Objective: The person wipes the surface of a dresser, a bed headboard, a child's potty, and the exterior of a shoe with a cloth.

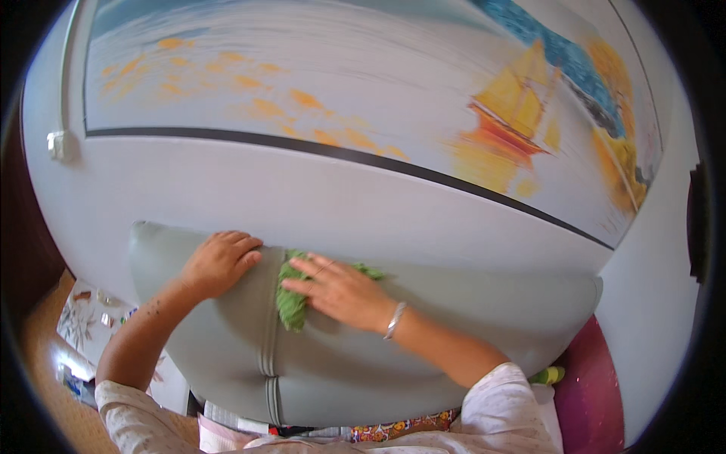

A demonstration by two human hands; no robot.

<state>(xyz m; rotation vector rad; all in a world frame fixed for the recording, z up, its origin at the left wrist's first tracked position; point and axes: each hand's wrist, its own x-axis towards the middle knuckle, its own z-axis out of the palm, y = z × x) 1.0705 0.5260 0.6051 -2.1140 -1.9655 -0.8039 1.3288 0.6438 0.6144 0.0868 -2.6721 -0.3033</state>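
A padded, grey-green leather-look headboard [454, 318] with a stitched vertical seam stands before me against the white wall. My right hand [346, 295] presses a crumpled green cloth [292, 309] onto its upper face, just right of the seam. Part of the cloth is hidden beneath the palm, and one end sticks out past the knuckles. On the headboard's top edge, left of the seam, rests my left hand [221, 264], with nothing in it.
A large wall picture [340, 85] of a sailboat and orange fish hangs above. At left are a white floral-patterned tabletop [85, 318] with small items and a wall socket box [57, 145]. A green-capped item [549, 375] and a magenta panel [590, 386] are at lower right.
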